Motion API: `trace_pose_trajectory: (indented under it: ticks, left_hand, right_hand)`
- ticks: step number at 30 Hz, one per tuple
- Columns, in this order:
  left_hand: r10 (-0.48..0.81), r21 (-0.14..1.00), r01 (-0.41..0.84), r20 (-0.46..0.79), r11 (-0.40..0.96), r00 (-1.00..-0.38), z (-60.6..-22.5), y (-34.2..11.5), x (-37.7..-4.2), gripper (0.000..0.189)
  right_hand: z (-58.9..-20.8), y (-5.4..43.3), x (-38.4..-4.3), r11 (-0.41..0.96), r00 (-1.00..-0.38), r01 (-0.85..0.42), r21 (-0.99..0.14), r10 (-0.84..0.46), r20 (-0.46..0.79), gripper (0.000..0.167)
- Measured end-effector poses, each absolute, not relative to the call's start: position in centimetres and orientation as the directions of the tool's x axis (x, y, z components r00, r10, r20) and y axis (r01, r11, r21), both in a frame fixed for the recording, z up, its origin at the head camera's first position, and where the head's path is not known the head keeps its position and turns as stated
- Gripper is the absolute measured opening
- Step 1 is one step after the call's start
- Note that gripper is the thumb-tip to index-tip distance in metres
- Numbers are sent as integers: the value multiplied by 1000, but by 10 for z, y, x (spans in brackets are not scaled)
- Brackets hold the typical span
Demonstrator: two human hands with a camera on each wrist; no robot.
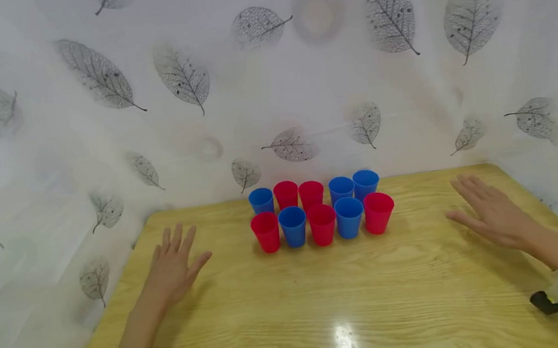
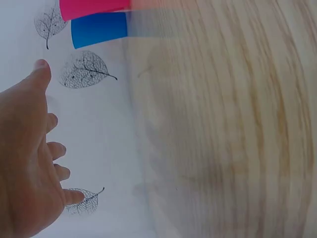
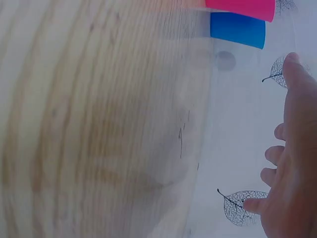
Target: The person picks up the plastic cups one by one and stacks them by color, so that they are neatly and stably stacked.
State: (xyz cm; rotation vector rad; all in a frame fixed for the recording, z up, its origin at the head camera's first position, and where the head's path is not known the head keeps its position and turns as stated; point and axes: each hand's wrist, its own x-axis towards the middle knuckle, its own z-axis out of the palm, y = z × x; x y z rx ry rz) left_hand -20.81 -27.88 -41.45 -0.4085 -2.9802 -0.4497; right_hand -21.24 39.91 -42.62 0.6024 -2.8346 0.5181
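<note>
On my feed, I see 5 tapered red plastic cups (image 1: pixel 322 227) and 5 tapered blue plastic cups (image 1: pixel 350 219) far on the yellow wood-grained tabletop (image 1: pixel 255 312); left hand (image 1: pixel 169 273) and right hand (image 1: pixel 496 219) flank them, each grip's thumb and fingers apart.

Below the left hand (image 1: pixel 172 267) and the right hand (image 1: pixel 496 219) we see a yellowish wooden table (image 1: pixel 296 301) with wavy grain. A patch of glare (image 1: pixel 348 347) shines on it between the hands, nearer to us than either. Beyond and outside both hands we have a pale sheet (image 1: pixel 248 101) printed with grey leaves. We see a small leaf print (image 1: pixel 145 170) past the left hand's fingertips and a broader leaf print (image 1: pixel 536 119) past the right hand. Higher, between the hands, hangs a round blotch (image 1: pixel 318 15), too hazy for us to say whether it is printed. Thin dark marks (image 3: pixel 181 141) streak the wood near the right hand.
</note>
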Motion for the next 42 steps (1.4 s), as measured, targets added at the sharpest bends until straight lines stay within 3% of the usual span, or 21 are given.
trace_pose_trajectory:
  ticks: [20, 33, 42]
  left_hand:
    - [303, 387, 406, 301, 828, -904, -412, -234, -205, 68]
    - [281, 450, 456, 402, 768, -871, -412, -208, -199, 58]
    - [281, 499, 513, 468, 699, -838, -406, -180, -197, 52]
  right_hand:
    - [-425, 362, -202, 799, -909, -408, -442, -315, 272, 75]
    - [-428, 337, -199, 723, -888, -446, -527, -282, 365, 55]
    - [-429, 324, -198, 671, -907, -411, -617, -231, 353, 52]
